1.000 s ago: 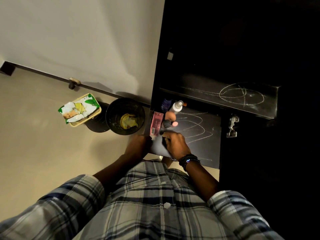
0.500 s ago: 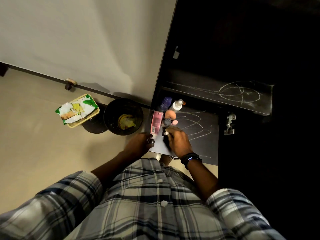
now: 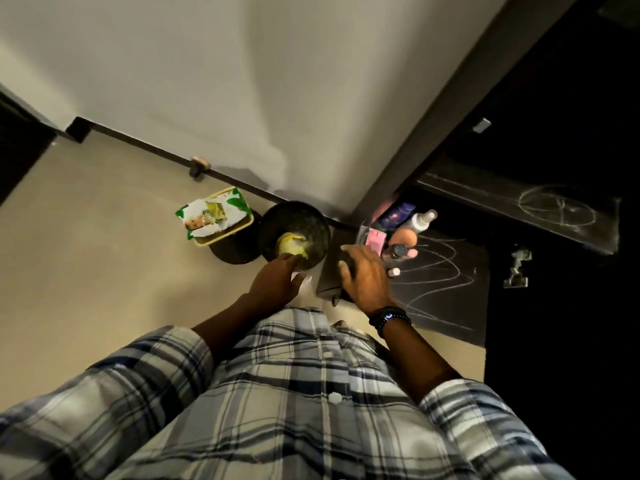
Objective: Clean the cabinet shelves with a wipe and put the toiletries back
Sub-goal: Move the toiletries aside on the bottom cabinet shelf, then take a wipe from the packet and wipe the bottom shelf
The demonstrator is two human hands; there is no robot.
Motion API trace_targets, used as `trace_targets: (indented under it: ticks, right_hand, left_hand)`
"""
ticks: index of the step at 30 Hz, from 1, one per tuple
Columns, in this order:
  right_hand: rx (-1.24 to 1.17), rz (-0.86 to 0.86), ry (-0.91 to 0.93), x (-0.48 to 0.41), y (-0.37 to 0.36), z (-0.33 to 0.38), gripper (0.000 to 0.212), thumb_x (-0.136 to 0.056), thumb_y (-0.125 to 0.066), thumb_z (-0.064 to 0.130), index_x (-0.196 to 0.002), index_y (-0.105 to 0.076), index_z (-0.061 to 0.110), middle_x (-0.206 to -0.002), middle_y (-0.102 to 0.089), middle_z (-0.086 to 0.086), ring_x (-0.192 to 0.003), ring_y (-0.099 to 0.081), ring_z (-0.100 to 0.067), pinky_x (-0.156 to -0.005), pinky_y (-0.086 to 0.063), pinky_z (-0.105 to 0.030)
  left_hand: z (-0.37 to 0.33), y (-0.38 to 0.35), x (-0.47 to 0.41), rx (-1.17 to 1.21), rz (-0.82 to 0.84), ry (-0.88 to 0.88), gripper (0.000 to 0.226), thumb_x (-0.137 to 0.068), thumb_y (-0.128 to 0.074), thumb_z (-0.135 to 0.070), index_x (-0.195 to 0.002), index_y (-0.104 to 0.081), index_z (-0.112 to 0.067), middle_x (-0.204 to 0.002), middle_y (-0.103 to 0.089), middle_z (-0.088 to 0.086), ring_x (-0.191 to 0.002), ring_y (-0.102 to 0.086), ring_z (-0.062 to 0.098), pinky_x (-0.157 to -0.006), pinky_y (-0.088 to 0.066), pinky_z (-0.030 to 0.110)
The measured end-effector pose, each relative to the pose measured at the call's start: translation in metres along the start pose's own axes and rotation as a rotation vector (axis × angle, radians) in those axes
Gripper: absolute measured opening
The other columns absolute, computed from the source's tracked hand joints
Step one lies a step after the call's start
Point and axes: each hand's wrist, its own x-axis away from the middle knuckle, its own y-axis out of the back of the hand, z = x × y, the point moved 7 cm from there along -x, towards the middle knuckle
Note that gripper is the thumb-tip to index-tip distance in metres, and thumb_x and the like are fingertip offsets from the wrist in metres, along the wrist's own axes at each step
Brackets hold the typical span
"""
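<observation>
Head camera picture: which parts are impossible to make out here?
- Cabinet interior: too dark above the scribbled shelf.
- Left hand: blurred; something pale shows at its edge, but whether it grips it is unclear.
- Right hand: covers the shelf's front corner, so anything under it is hidden.
- Toiletries: labels blurred, unreadable.
- Bin: yellowish contents unidentifiable.

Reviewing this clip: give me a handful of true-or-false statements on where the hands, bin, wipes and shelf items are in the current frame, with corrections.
1. The left hand is over the rim of the dark bin. True.
2. The wipes pack lies on the lower shelf. False: it sits on a yellow tray on the floor, left of the bin.
3. The lower shelf shows chalky scribbles. True.
4. The right hand is raised to the upper shelf. False: it is at the lower shelf's front left corner.
5. The white spray bottle lies on the floor. False: it stands among the toiletries on the lower shelf.
</observation>
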Motion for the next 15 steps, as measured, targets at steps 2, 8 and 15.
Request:
trace_targets:
  ticks: [2,8,15]
  right_hand:
    - [-0.032,0.117,0.076,-0.008,-0.012,0.025,0.038,-0.085,-0.060,0.010,-0.123,-0.056,0.008,-0.124,-0.055,-0.012,-0.112,-0.055,-0.028,-0.100,-0.045,-0.038]
    - [0.012,0.456,0.202,-0.032,-0.064,0.074,0.057,-0.089,-0.057,0.014,-0.143,-0.037,0.011,-0.152,-0.030,-0.012,-0.136,-0.036,-0.030,-0.114,-0.030,-0.035]
    - [0.008,0.586,0.202,-0.061,-0.125,0.109,0.061,-0.087,-0.058,0.007,-0.144,-0.036,0.007,-0.154,-0.026,-0.015,-0.142,-0.028,-0.030,-0.117,-0.023,-0.034]
  left_hand:
    - [0.017,0.006,0.006,0.050,-0.024,0.083,0.050,-0.087,-0.060,-0.027,-0.130,-0.051,-0.003,-0.128,-0.056,0.021,-0.109,-0.058,0.038,-0.088,-0.049,0.044]
    - [0.062,0.035,0.017,0.188,-0.179,0.252,0.052,-0.089,-0.058,-0.025,-0.135,-0.046,-0.005,-0.136,-0.048,0.018,-0.117,-0.053,0.035,-0.093,-0.045,0.040]
    - [0.136,0.053,0.037,0.330,-0.278,0.457,0.058,-0.091,-0.054,-0.029,-0.139,-0.038,-0.002,-0.142,-0.042,0.018,-0.130,-0.042,0.031,-0.104,-0.033,0.036]
